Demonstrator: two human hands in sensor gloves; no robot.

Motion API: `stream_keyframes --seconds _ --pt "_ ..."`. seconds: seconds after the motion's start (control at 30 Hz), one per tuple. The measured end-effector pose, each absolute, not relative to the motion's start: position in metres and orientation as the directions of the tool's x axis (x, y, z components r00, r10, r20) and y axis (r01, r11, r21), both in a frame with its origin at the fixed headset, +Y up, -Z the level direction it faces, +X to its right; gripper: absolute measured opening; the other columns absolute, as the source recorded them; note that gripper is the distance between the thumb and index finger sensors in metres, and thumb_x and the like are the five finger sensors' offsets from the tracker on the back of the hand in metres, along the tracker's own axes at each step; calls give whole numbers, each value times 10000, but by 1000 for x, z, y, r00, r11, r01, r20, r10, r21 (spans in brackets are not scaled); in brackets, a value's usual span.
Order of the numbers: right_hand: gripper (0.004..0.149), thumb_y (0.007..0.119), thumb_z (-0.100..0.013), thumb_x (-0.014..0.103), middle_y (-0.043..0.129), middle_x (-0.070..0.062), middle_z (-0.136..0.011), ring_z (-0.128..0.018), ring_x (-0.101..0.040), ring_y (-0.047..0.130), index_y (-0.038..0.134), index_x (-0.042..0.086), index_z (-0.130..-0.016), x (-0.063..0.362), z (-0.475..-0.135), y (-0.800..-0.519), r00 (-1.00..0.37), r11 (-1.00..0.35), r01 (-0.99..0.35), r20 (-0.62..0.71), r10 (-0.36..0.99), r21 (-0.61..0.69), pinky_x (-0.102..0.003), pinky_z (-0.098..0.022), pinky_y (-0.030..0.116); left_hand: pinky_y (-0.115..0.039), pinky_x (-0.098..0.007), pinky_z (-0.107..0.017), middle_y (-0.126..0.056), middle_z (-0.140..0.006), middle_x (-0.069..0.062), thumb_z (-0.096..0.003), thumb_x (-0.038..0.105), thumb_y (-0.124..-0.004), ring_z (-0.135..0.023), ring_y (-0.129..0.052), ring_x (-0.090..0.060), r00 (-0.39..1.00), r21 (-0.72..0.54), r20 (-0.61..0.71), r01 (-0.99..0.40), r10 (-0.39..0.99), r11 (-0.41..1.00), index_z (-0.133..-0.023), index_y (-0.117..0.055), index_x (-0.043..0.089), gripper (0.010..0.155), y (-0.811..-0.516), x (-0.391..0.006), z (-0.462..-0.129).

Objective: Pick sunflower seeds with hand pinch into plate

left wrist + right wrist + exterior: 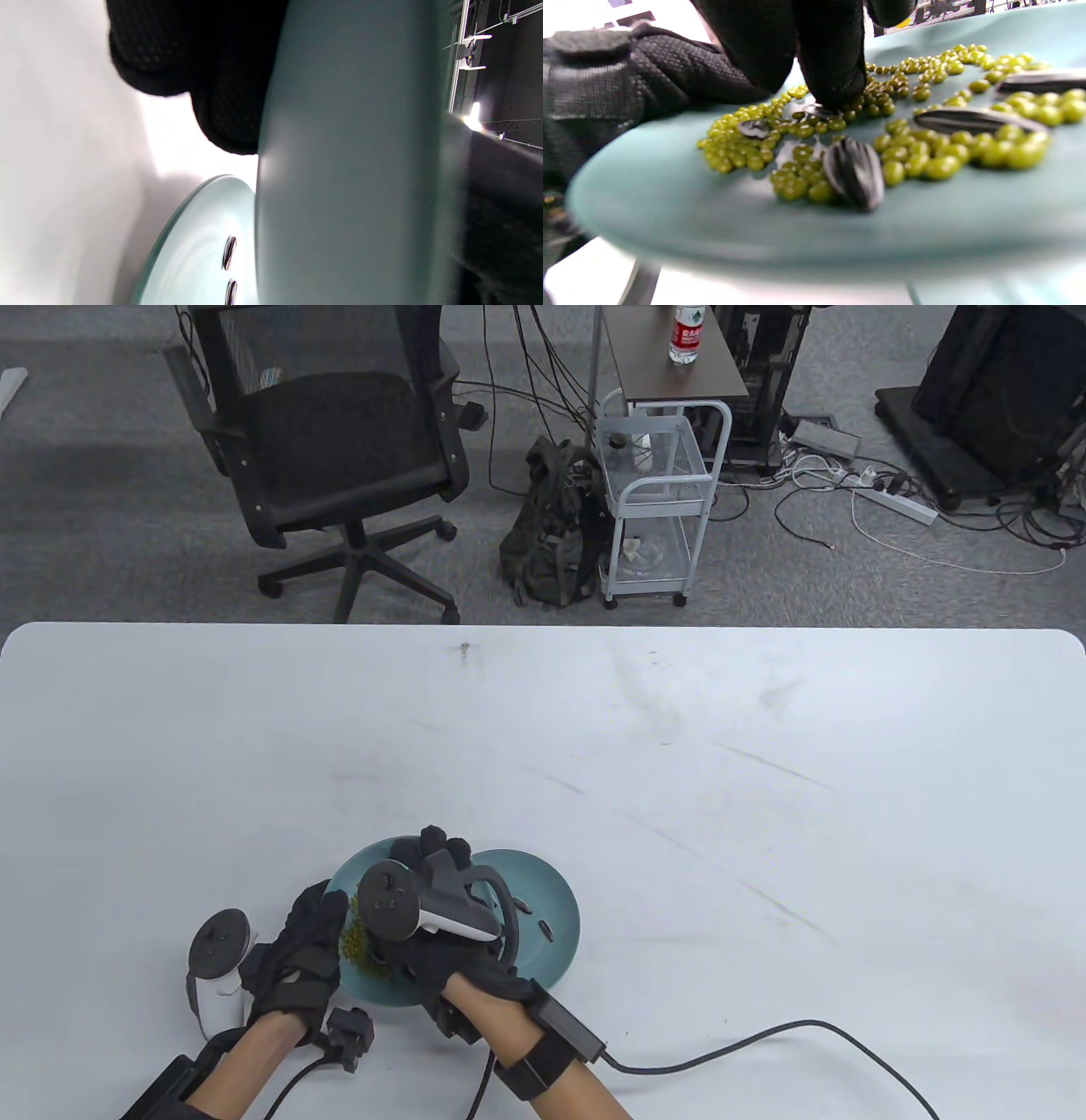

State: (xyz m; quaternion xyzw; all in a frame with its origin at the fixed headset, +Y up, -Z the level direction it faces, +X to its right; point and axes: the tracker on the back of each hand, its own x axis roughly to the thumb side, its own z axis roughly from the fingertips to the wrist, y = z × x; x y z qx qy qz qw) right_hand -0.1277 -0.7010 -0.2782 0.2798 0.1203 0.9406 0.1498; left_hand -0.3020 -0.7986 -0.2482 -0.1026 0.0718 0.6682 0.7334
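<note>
Teal plates sit side by side at the near edge of the white table (679, 746), overlapping a little. The left plate (356, 875) carries a scatter of small green beans (355, 937) mixed with striped sunflower seeds (855, 171); the right plate (556, 912) holds a few seeds (545, 931) lying apart on its bare surface.

The left hand (301, 959) rests against the near left rim of the bean plate, its fingers lying along the edge; whether they actually grip the rim cannot be told. In the left wrist view the plate's underside fills most of the picture, with two gloved fingers (225, 114) beside it and the second plate with two seeds on it below.

The right hand (441, 937) hangs over the bean plate, its tracker (416, 908) uppermost. In the right wrist view its fingertips (835, 80) are drawn together and pressed down onto one dark seed (818, 111) among the beans, touching it. That seed lies on the plate, not lifted. Another seed lies just to the left of it, a large one stands nearer the camera, and two long ones lie to the right.

A black cable (764, 1039) runs from the right wrist across the table to the right.
</note>
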Motion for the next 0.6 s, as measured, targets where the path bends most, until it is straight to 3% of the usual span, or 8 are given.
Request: stream_keyframes --seconds 0.23,0.6 --pt "355 930 -518 222 438 -359 -1121 -986 -689 262 912 -36 -761 -135 -274 -703 -817 -962 -123 526 239 246 -790 -651 238 -864 -381 -384 -860 -784 -68 -621 401 -587 -431 -1038 -192 102 -60 -246 -994 964 90 -984 -463 149 459 -799 -300 -248" --pt "340 888 -547 210 436 -357 -1119 -988 -681 273 901 -55 -760 -132 -276 -705 -809 -951 -137 523 269 277 -784 -655 249 -867 -383 -381 -864 -780 -69 -618 401 -593 -427 -1042 -193 109 -66 -242 -993 964 96 -982 -469 146 461 -799 -298 -248"
